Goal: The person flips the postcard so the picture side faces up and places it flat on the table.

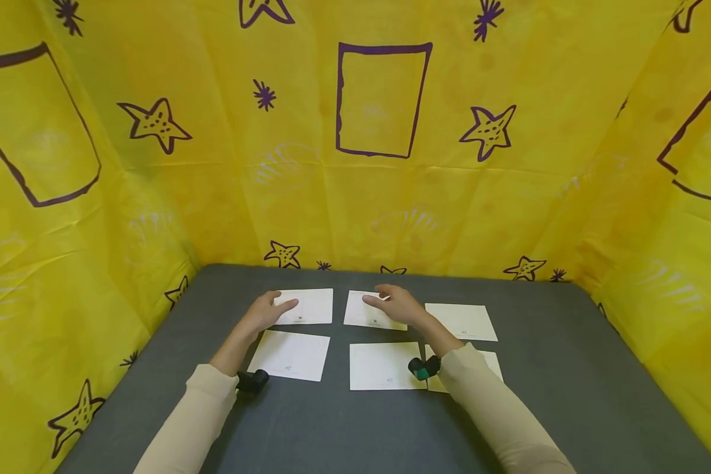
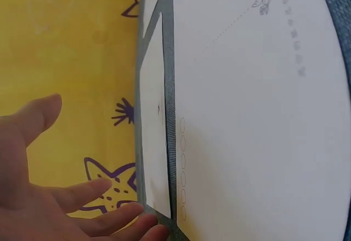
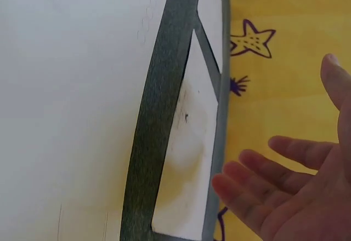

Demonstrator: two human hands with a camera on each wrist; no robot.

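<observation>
White paper cards lie flat in two rows. My left hand (image 1: 265, 312) hovers at the left edge of the back left card (image 1: 314, 306), thumb and fingers spread with nothing between them. Over the back middle card (image 1: 360, 317) is my right hand (image 1: 399, 305), palm inward and fingers loosely extended, also holding nothing. The left wrist view shows the front left card (image 2: 258, 131) up close, with a small printed bird, a dotted line and a row of ovals. In the right wrist view, relaxed fingers (image 3: 247, 197) overlap the far card's edge.
A back right card (image 1: 462, 321), a front middle card (image 1: 385, 366) and a front right card (image 1: 490, 362), partly behind the right forearm, lie on the dark grey table (image 1: 308, 428). Yellow patterned cloth (image 1: 308, 197) encloses the back and both sides.
</observation>
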